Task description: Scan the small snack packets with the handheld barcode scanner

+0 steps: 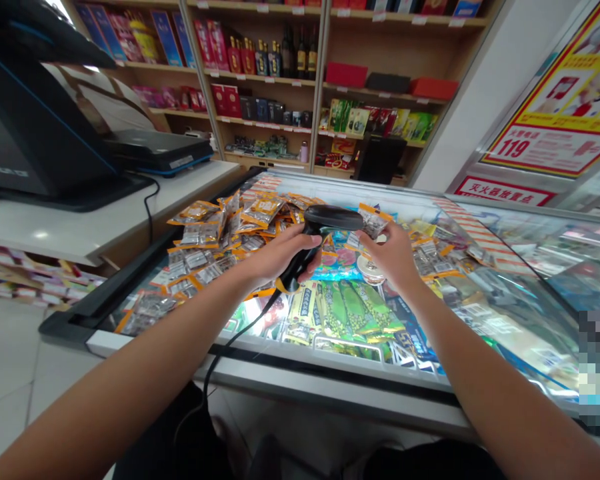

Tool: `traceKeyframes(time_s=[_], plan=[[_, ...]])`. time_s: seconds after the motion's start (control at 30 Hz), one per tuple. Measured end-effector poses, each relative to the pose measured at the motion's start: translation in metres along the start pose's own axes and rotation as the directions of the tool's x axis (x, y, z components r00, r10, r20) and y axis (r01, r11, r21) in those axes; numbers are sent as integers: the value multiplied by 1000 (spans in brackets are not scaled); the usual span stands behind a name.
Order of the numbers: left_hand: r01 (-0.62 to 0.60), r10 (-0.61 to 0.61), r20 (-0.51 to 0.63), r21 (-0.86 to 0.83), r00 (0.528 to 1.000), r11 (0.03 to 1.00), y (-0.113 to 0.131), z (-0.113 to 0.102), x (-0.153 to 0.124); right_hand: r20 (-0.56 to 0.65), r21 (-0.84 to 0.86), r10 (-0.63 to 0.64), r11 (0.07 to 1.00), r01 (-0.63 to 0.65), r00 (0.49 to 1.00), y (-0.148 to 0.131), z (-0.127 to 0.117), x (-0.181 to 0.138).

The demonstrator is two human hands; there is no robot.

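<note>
My left hand is wrapped round the grip of a black barcode scanner, whose head points right. A black cable hangs from the grip's lower end. In front of the scanner's head, my right hand pinches a small clear packet with orange edges. The two hands are above the glass top of a freezer. Many similar orange-edged packets lie heaped on the glass to the left. A smaller pile of packets lies to the right of my right hand.
Under the glass are green ice-pop packs. A counter with a black weighing scale stands at the left. Shelves of bottles and boxes line the back. A safety poster hangs on the right.
</note>
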State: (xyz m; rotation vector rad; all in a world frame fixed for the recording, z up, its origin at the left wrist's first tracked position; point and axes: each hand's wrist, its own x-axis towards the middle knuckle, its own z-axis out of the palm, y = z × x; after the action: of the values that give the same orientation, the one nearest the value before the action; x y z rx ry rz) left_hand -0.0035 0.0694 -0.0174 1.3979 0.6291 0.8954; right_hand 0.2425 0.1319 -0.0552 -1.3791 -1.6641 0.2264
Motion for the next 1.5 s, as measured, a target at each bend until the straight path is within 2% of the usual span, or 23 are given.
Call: traceKeyframes(time_s=[0.1,0.2,0.27,0.33,0.43,0.53,0.6,0.67,0.7,0.73,0.8,0.87,0.93,1.0,1.13,1.23,1.37,1.5], plan=[[-2,2,11,-1,1000,1000,0,1,0,0,-42,11,999,-11,1000,1,1,1],[-24,24,-33,1,999,1000,0,0,0,22,-58,16,998,-15,1000,5,-5,8],[-61,60,-92,-9,994,998,3,-1,1,31,-93,33,995,-30,999,15,-19,16],[-90,84,-169,-26,982,996,7,-3,1,16,-206,79,976,-74,997,33,-39,25],[-133,112,-285,-55,952,990,15,-8,2,19,-474,187,867,-156,982,65,-70,37],[-166,120,-353,-104,928,981,19,-12,3,-34,-690,239,696,-196,970,79,-82,39],[-172,116,-369,-123,922,977,19,-13,3,-85,-721,125,677,-148,988,70,-74,34],[-174,120,-370,-118,921,978,18,-13,3,-38,-636,-56,772,19,998,49,-53,26],[-174,122,-366,-112,923,978,18,-12,3,26,-539,-143,832,135,989,35,-39,20],[-171,122,-362,-106,924,979,17,-11,4,112,-403,-216,882,243,970,22,-24,14],[-157,114,-362,-94,925,983,16,-10,4,225,-174,-283,930,324,932,-1,6,0],[-142,106,-364,-75,926,987,16,-8,4,348,-115,-397,881,459,849,-16,30,-13],[-138,108,-361,-58,926,989,16,-8,4,440,-134,-443,828,545,781,-22,42,-22],[-145,116,-357,-54,927,988,16,-8,4,485,-185,-415,812,554,770,-21,43,-24],[-130,101,-363,-54,926,990,15,-8,4,462,-352,-267,820,451,846,-17,26,-18],[-129,107,-353,-40,930,991,14,-9,4,452,-495,-160,774,396,877,-17,11,-11],[-101,87,-344,-23,935,995,13,-10,4,444,-647,-11,687,330,896,-11,-1,-7],[-87,74,-340,-24,938,996,13,-9,5,465,-671,54,673,312,884,-3,-7,-5]])
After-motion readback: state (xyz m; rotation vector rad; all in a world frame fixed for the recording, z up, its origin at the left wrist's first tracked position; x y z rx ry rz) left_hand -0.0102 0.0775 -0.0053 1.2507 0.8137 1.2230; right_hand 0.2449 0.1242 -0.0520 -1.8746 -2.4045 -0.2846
